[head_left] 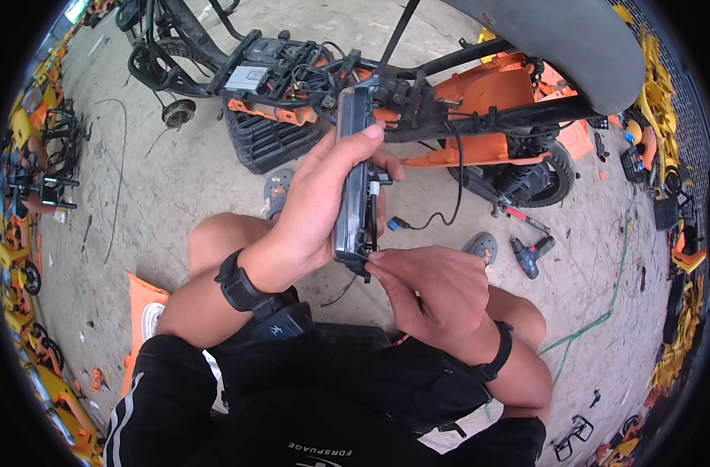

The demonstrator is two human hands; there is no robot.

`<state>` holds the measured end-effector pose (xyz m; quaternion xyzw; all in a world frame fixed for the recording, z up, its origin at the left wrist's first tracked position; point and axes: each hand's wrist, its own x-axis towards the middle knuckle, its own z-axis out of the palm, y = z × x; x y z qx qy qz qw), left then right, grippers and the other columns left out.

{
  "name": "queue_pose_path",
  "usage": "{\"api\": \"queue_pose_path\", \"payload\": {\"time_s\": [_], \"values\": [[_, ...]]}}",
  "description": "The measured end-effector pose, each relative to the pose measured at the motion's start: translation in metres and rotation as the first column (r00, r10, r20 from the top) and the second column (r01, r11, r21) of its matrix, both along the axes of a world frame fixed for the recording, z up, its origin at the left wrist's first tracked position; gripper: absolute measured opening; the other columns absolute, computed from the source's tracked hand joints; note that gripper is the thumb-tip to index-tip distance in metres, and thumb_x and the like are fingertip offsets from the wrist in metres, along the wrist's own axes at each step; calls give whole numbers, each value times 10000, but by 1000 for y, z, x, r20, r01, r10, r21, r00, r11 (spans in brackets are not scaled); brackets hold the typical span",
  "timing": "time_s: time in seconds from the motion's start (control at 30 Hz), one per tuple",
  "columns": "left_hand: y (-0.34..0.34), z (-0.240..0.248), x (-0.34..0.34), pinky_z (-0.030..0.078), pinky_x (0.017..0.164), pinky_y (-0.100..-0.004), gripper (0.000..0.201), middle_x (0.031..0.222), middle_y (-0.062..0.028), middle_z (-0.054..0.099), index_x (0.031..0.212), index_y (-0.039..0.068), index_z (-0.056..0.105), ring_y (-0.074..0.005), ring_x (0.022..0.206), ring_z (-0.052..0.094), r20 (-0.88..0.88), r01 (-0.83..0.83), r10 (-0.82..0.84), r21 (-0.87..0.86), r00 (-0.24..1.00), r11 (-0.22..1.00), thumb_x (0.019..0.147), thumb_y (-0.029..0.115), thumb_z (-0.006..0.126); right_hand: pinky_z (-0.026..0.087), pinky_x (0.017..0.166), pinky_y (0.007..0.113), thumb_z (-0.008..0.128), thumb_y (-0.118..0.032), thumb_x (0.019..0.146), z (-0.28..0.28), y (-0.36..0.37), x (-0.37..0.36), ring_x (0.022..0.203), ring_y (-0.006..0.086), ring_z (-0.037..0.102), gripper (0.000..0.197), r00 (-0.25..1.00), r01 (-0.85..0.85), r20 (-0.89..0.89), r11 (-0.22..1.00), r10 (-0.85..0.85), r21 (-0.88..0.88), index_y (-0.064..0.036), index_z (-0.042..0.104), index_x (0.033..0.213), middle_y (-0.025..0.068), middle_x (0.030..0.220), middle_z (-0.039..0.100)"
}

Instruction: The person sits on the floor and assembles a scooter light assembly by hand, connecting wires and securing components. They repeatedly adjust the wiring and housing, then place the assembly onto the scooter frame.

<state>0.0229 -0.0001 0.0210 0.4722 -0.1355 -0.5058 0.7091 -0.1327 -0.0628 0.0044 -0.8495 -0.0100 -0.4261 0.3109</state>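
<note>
A long, dark plastic housing [350, 198] with rounded ends stands nearly upright in front of me, a small white connector on its right side. My left hand [304, 202] is closed around it, thumb across its upper part. At the housing's lower end, the thumb and forefinger of my right hand [442, 294] are pinched together. What sits between those fingertips is too small to make out. Just beyond is a partly stripped electric scooter [479, 121], its frame black and its panels orange. A black cable with a blue plug [399, 223] dangles from it.
A cordless drill [532, 255] lies on the concrete floor [215, 187] at the right, near the scooter's wheel [553, 173]. The scooter's open bay holds a silver box [247, 79] and tangled wiring. Yellow and black parts [666, 156] are piled along both sides. A green cord [584, 331] trails at the right.
</note>
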Motion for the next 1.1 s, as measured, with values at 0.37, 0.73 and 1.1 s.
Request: {"api": "queue_pose_path", "payload": {"time_s": [0.37,0.73,1.1], "values": [[-1,-3,1,448,374,-264,465,907,-131,630,1328,63,467,-152,444,551,44,5,-4,-32,999,999,1002,391,519,539,544,275,789,-2,800,5,2,-1,642,209,724,160,995,60,-90,986,-46,158,20,695,927,120,823,741],[-1,-3,-1,432,380,-253,460,907,-130,627,1339,69,466,-138,456,536,49,11,-10,-15,999,1000,1000,374,520,498,496,291,772,2,808,2,1,0,592,206,692,146,991,26,-136,967,9,253,8,699,934,114,813,728],[0,-7,0,439,377,-231,342,858,-107,641,1153,95,497,-97,470,561,-19,104,-105,-66,994,992,963,344,636,542,557,257,697,77,830,9,-13,-1,633,185,717,83,956,-127,-196,910,219,395,24,718,890,116,783,727]]}}
